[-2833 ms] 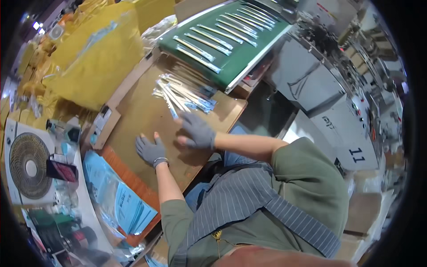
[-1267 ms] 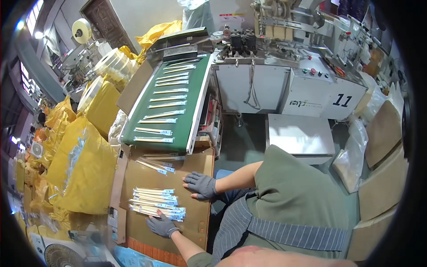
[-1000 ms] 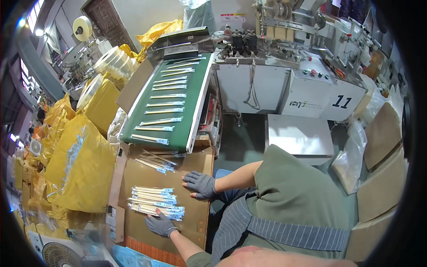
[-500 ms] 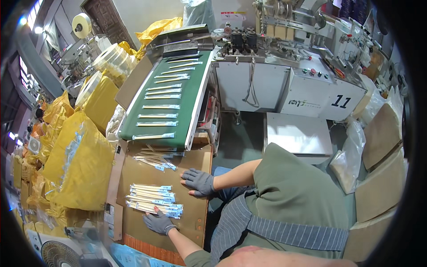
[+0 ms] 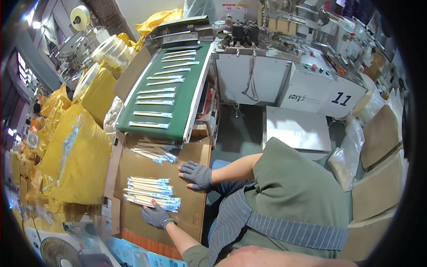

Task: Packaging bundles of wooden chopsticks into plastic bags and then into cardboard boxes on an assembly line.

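Note:
On the brown work board [image 5: 133,222] lies a pile of chopstick packs [image 5: 151,193], thin pale sticks in clear wrappers with blue print. At the near edge of this pile rests my left hand [image 5: 156,216] in a grey fingerless glove. Its fingers are stretched out, and a bare fingertip touches the lowest packs. My right hand [image 5: 196,175], gloved the same way, lies flat with fingers spread at the board's right side, holding nothing. Between it and the conveyor's end is a looser heap of packs [image 5: 155,152], lying at mixed angles.
A green conveyor belt [image 5: 138,104] carries several spaced packs above the board's far side. Yellow sacks [image 5: 80,155] crowd the left, beyond a cardboard edge. A fan [image 5: 60,253] stands at lower left. The white machine [image 5: 307,89] and cartons [image 5: 382,133] are to the right.
The whole view has shifted slightly, so things sit a little higher in the picture. Both hands stay almost in place, the left at the pile's edge and the right flat on the board.

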A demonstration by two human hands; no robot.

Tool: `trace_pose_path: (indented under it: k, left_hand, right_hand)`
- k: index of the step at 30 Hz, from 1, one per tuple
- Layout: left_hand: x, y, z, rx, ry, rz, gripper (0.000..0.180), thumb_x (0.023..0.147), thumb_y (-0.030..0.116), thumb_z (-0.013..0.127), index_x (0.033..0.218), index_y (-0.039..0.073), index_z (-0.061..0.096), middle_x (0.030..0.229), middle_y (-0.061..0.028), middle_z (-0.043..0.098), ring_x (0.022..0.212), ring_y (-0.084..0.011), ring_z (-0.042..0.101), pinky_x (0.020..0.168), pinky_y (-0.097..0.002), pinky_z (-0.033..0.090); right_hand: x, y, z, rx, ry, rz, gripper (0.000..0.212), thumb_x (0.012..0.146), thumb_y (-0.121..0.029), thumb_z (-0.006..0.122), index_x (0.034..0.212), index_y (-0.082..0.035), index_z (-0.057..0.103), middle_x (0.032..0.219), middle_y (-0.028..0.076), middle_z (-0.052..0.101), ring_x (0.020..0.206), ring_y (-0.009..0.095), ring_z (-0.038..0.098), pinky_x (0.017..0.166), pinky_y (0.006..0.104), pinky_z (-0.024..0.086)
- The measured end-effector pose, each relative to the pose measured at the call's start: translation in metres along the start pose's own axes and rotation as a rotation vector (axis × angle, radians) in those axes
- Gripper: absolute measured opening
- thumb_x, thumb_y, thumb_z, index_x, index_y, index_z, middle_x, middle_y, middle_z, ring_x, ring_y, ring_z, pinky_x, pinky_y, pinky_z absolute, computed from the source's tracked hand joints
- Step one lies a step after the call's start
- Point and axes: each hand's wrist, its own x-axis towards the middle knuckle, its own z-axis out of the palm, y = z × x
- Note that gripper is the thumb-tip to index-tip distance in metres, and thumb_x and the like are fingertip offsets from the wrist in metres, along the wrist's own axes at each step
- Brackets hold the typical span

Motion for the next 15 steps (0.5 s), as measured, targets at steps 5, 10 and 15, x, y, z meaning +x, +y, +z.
trace_pose_path:
  k: [5, 10, 15]
  left_hand:
    - [0.0031, 0.0037, 0.0019, 0.021, -0.021, 0.000, 0.064, 0.088, 0.055, 0.048, 0.119, -0.001, 0.056, 0.127, -0.0229, 0.051, 0.118, -0.0367, 0.047, 0.100, -0.0465, 0.035]
    - [0.0027, 0.0001, 0.0057, 0.026, 0.028, 0.043, 0.063, 0.089, 0.053, 0.048, 0.118, -0.002, 0.055, 0.125, -0.0231, 0.052, 0.117, -0.0373, 0.048, 0.098, -0.0468, 0.036]
    - [0.0049, 0.0080, -0.0011, 0.000, -0.001, 0.014, 0.064, 0.088, 0.054, 0.048, 0.117, -0.003, 0.056, 0.125, -0.0232, 0.052, 0.117, -0.0375, 0.047, 0.099, -0.0470, 0.035]
  right_hand:
    - [-0.0017, 0.0045, 0.0041, 0.011, 0.005, 0.012, 0.059, 0.082, -0.037, 0.054, 0.127, 0.000, 0.046, 0.137, 0.024, 0.039, 0.128, 0.039, 0.036, 0.108, 0.0503, 0.024]
    - [0.0007, 0.0038, 0.0002, 0.005, 0.019, 0.013, 0.058, 0.081, -0.036, 0.055, 0.126, -0.001, 0.047, 0.136, 0.024, 0.040, 0.127, 0.038, 0.036, 0.108, 0.0509, 0.025]
    - [0.0035, 0.0046, 0.0009, -0.005, 0.017, 0.009, 0.055, 0.081, -0.037, 0.054, 0.123, -0.001, 0.048, 0.133, 0.024, 0.042, 0.124, 0.038, 0.039, 0.106, 0.0513, 0.027]
